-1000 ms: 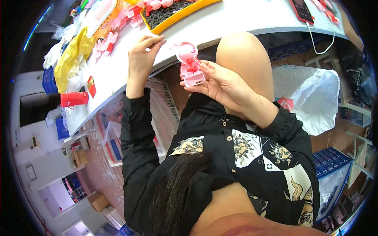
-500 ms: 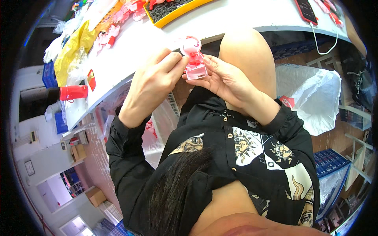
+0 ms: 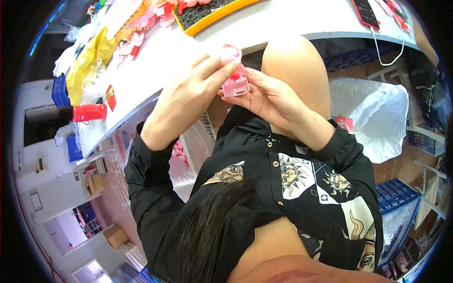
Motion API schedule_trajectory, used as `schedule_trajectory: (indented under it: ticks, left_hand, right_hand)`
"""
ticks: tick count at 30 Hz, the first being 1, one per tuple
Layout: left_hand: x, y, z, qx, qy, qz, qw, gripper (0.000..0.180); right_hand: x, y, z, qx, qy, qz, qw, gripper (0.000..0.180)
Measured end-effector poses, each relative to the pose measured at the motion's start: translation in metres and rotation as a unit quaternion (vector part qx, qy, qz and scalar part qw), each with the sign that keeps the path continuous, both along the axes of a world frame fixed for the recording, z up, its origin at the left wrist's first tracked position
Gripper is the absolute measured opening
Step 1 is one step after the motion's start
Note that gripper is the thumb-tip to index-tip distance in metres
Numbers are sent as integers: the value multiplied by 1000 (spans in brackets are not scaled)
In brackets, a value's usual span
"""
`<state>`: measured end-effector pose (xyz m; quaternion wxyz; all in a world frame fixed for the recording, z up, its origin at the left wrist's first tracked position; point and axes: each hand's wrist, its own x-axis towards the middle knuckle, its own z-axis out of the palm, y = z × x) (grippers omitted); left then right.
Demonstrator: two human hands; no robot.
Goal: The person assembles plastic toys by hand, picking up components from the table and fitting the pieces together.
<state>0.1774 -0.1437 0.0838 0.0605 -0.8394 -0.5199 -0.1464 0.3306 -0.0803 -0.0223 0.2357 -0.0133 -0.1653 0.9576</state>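
Just past the table's near edge I hold a small pink plastic toy [image 3: 236, 88] with a round top and a boxy, partly clear lower part. My right hand [image 3: 273, 100] grips it from the right, thumb on its side and fingers beneath. My left hand [image 3: 191, 92] is closed, its bent fingers lying across the toy's front below the round top. Those fingers cover the middle of the toy, and whatever they pinch is hidden.
A yellow tray [image 3: 214, 19] of small dark pieces lies on the white table [image 3: 155, 52]. Pink and red parts [image 3: 128, 46], a yellow bag [image 3: 89, 63] and a red cylinder [image 3: 89, 112] are left. At right are a phone on a cable [image 3: 366, 14] and a white plastic bag [image 3: 373, 118].
My left hand has shifted right, its fingers now over the toy's front and hiding more of it. My right hand keeps its grip in nearly the same place.
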Motion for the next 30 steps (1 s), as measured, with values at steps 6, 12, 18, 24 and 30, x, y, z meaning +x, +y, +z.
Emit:
schedule_trajectory:
  ticks: [6, 12, 18, 24, 30]
  left_hand:
    - [-45, 10, 28, 57, -118, 108, 985, 35]
    - [-226, 42, 8, 210, -185, 368, 887, 22]
    - [-263, 89, -62, 155, -102, 422, 887, 24]
    - [-216, 117, -90, 201, -13, 288, 936, 25]
    - [-230, 111, -82, 89, -203, 347, 911, 16]
  right_hand:
    - [5, 4, 1, -38, 11, 19, 999, 39]
    - [8, -1, 11, -41, 11, 41, 998, 40]
    - [10, 3, 7, -41, -1, 40, 998, 40]
    - [10, 3, 5, -9, -11, 40, 999, 47]
    - [10, 2, 2, 2, 8, 39, 999, 48]
